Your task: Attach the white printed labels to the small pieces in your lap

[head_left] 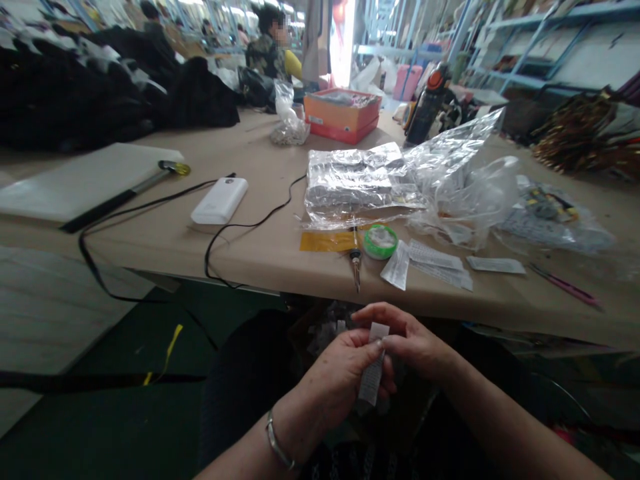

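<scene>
A narrow white printed label (370,383) sits between the person's two hands, just in front of the surface's (270,260) near edge and above the lap. Its long axis runs away from the body, leaning slightly right at the far end; that end points toward the surface, the other back at the lap. It is a flat, slim rectangle, pale and thin, with fine lines of print along its length.

The left hand (345,363) pinches it, thumb on top and fingers curled beneath. The right hand's (417,341) thumb meets the label's far portion, its fingers arched past the end; whether it grips too cannot be told.

On the surface, more printed labels (437,255) overlap in a loose fan beside a round tub (383,254) with a glossy green rim and whitish contents. Left of that lies a slender pen-shaped tool (355,257), its metal tip toward the person, across translucent amber film (323,241). Beyond it, crinkled clear plastic (350,180) shines.
</scene>
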The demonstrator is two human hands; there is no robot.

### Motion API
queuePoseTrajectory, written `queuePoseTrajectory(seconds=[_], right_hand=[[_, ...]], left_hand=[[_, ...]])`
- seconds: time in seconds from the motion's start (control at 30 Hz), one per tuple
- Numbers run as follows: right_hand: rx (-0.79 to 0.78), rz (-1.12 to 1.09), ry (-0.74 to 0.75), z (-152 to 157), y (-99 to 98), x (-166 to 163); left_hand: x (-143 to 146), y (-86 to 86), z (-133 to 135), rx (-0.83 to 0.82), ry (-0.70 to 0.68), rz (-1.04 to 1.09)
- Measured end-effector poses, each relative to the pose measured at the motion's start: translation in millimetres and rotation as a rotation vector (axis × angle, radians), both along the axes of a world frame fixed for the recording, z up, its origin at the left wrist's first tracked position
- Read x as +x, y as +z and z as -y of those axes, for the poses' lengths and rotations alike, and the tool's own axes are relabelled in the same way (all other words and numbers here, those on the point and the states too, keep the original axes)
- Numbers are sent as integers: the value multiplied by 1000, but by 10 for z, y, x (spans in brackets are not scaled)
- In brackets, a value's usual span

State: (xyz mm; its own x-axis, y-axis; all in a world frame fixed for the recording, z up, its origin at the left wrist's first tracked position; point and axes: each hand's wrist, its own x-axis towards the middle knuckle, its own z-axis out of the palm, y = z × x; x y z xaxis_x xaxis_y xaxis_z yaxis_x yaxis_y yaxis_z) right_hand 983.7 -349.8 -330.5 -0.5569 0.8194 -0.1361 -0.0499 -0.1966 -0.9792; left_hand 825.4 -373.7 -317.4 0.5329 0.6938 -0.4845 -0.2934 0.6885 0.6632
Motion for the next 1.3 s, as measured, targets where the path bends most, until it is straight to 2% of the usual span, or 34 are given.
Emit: queuePoseTrajectory(seconds=[0.1,0.17,0.23,0.33,0.47,0.63,0.73,0.83,0.93,1.1,1.3], right_hand=[[441,317,-212,74,54,23],[684,492,-242,104,86,38],[810,596,-199,117,107,45],[858,641,-171,120,111,37],[782,603,-274,118,87,9],[667,571,-246,114,67,-34],[470,448,-323,92,78,-67],[222,294,-332,41,107,-101],[94,248,-326,-20,124,-131],[74,263,-327,-88,101,-171],[194,367,-345,-126,123,-233]], left_hand=[[-24,1,-23,-1,29,-14],[-27,10,-34,2,40,-29],[-21,22,-38,7,49,-39],[-12,28,-33,10,63,-33],[-19,2,-24,6,87,-14],[-28,-15,-28,12,98,13],[-36,-3,-34,19,108,-3],[-46,6,-43,32,114,-35],[-46,7,-56,28,119,-60],[-39,-1,-80,41,137,-87],[-55,-39,-107,79,153,-100]])
